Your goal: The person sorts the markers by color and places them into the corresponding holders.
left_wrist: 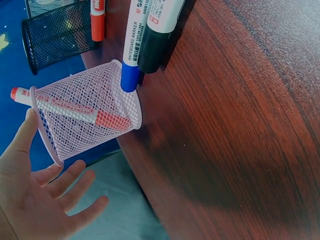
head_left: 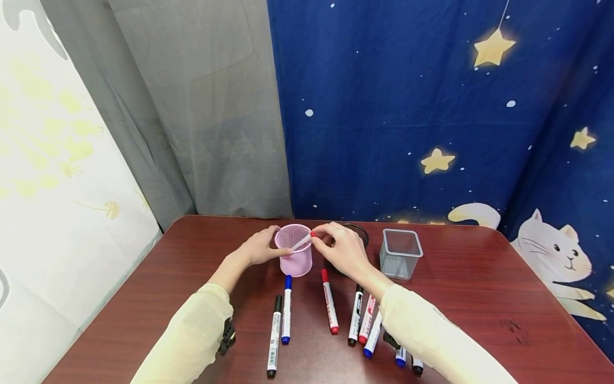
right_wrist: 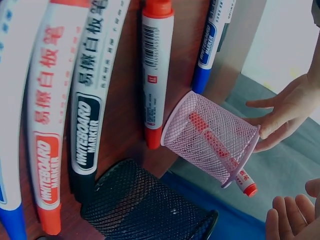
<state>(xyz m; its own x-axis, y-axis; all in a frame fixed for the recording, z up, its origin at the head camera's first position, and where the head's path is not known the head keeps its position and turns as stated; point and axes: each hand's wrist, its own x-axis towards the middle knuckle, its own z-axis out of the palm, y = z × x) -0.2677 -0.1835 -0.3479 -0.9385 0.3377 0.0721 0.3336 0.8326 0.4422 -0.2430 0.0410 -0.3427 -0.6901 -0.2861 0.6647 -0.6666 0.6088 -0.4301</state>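
A pink mesh pen cup (head_left: pixel 296 264) stands on the table in the head view. My left hand (head_left: pixel 259 247) holds its rim, thumb on the near edge, the other fingers loosely spread in the left wrist view. Inside the cup a red whiteboard marker (left_wrist: pixel 75 110) leans at a slant, one red end sticking out past the rim. My right hand (head_left: pixel 342 248) is by that end in the head view. In the right wrist view its fingers (right_wrist: pixel 290 215) are loosely bent and stand apart from the marker (right_wrist: pixel 245 181).
A black round mesh cup (right_wrist: pixel 150 205) is partly hidden behind my right hand. Right of it stands a grey square mesh cup (head_left: pixel 400 264). On the table lie a blue marker (head_left: pixel 287 309), a black marker (head_left: pixel 274 336), a red marker (head_left: pixel 329 301) and several others near my right forearm.
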